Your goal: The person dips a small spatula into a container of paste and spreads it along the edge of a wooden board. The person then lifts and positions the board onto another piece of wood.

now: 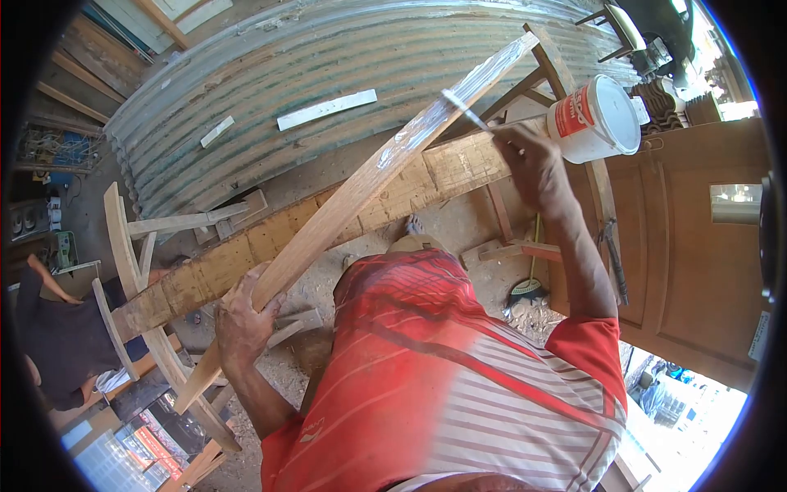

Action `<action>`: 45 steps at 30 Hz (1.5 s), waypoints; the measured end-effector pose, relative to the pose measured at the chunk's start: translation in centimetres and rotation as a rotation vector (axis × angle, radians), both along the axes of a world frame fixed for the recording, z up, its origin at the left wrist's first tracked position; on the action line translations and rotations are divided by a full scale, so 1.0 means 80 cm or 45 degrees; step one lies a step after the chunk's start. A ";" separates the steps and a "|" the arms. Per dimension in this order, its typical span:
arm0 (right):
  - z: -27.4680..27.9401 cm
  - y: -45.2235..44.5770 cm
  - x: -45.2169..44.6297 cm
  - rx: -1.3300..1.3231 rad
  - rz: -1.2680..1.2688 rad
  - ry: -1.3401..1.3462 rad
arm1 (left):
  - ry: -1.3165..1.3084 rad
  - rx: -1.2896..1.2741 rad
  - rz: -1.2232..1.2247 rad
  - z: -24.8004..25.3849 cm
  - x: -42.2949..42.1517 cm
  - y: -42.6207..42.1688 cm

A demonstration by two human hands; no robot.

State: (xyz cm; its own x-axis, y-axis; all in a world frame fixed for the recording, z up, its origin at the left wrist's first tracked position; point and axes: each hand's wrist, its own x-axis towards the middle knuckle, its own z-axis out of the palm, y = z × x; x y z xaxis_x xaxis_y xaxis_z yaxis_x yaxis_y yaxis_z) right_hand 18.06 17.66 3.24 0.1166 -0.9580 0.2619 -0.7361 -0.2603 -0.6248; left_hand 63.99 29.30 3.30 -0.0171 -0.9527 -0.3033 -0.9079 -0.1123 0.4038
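A long wooden board (328,215) lies slantwise across a thick workbench beam (287,221). My left hand (246,316) is closed around the board's lower part. Wet white glue-like paste (434,119) coats the board's upper half. My right hand (533,164) grips a thin, pale, flat spreader (466,110), its tip touching the coated face. Just right of that hand stands a white plastic bucket (619,123) with a red label, on the beam's end. Its inside is hidden.
Corrugated metal sheeting (246,90) lies beyond the beam, with two pale wood strips on it. Wooden trestle legs (127,246) support the left end. Another person (65,336) is at the far left. A brown wooden door (656,246) stands at right; shavings litter the floor.
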 end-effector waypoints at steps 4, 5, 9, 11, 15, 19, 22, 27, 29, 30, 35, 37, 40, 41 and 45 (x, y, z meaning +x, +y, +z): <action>0.015 0.031 0.038 0.092 0.160 0.020 | -0.028 -0.027 -0.022 -0.001 0.001 0.002; 0.018 0.032 0.041 0.075 0.147 -0.028 | -0.028 -0.030 -0.029 -0.001 0.001 0.002; 0.016 0.033 0.046 -0.133 0.019 0.074 | -0.017 -0.007 -0.011 0.000 0.000 0.003; 0.023 0.043 0.057 -0.111 0.031 0.079 | -0.007 -0.067 -0.045 0.000 0.000 0.004; 0.033 0.053 0.072 -0.112 0.076 0.234 | 0.043 -0.149 -0.096 -0.005 0.004 0.007; 0.025 0.027 0.083 -0.131 0.140 0.435 | 0.046 -0.227 -0.128 -0.007 0.006 0.008; 0.014 -0.014 0.096 -0.162 0.091 0.617 | 0.043 -0.230 -0.136 -0.010 0.006 0.010; 0.010 -0.037 0.068 -0.400 -0.189 0.473 | 0.024 -0.178 -0.135 -0.003 0.006 0.009; 0.003 -0.018 0.059 -0.323 -0.263 0.354 | 0.038 -0.221 -0.153 -0.010 0.010 0.013; -0.006 -0.009 0.054 -0.342 -0.254 0.339 | 0.045 -0.246 -0.170 -0.013 0.012 0.011; -0.014 0.064 0.111 -0.177 -0.039 0.248 | 0.062 -0.246 -0.167 -0.014 0.013 0.009; 0.008 0.080 0.136 -0.108 0.073 0.159 | 0.048 -0.220 -0.167 -0.013 0.013 0.007; 0.021 0.067 0.124 -0.135 0.066 0.088 | 0.014 -0.156 -0.142 -0.010 0.012 0.007; 0.016 0.057 0.110 -0.167 -0.055 0.113 | 0.016 -0.161 -0.145 -0.012 0.012 0.008; 0.017 0.052 0.100 -0.201 0.000 0.169 | 0.001 -0.148 -0.140 -0.007 0.011 0.007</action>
State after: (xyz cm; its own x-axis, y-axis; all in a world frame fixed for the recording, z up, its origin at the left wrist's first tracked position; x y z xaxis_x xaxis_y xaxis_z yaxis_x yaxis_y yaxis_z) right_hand 26.07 21.80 4.57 0.1602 -0.9062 0.3914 -0.8094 -0.3476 -0.4734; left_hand 64.88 29.88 2.74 -0.1236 -0.9738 -0.1908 -0.9119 0.0356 0.4088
